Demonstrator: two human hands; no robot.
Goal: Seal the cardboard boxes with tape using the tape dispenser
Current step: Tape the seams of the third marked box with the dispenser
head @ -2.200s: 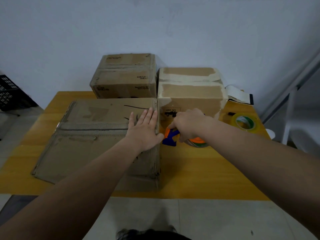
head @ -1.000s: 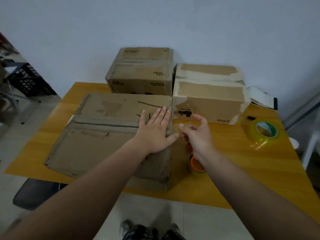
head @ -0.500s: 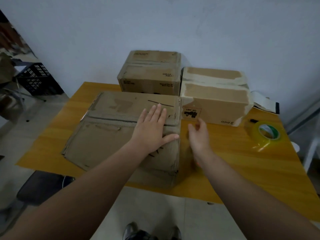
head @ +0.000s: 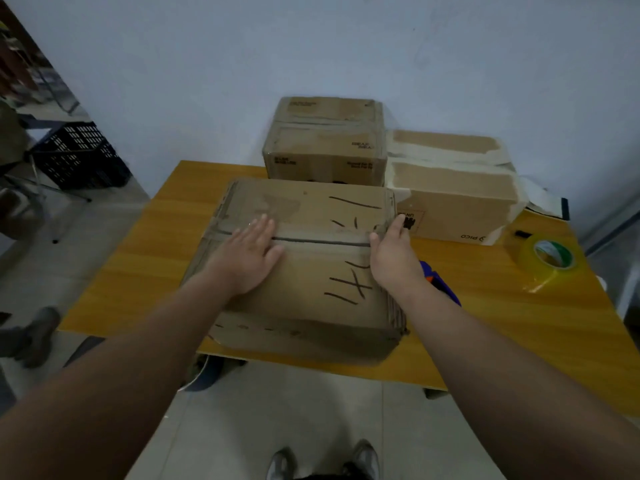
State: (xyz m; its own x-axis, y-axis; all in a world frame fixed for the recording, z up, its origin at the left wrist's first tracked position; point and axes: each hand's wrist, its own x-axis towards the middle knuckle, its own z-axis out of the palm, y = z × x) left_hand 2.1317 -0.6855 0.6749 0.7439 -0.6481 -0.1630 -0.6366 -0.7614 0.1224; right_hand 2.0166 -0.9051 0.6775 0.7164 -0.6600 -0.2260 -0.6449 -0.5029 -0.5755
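A large brown cardboard box (head: pixel 311 216) with black marker writing sits at the front of the wooden table (head: pixel 485 323). My left hand (head: pixel 247 258) lies flat on its top, fingers straight, across the centre seam. At the box's right top edge my right hand (head: pixel 391 252) holds on, fingers over the side. The blue and orange tape dispenser (head: pixel 438 280) lies on the table just right of my right wrist, mostly hidden by the arm.
Two taped boxes stand at the back: a brown one (head: pixel 325 143) and one with white tape (head: pixel 450 188). A yellow-green tape roll (head: pixel 547 259) lies at the right. A black crate (head: pixel 78 155) stands on the floor at left.
My right hand let go of the tape dispenser, left it on the table and moved to the box's right edge. My left hand slid leftward along the top. The box's top now stands higher.
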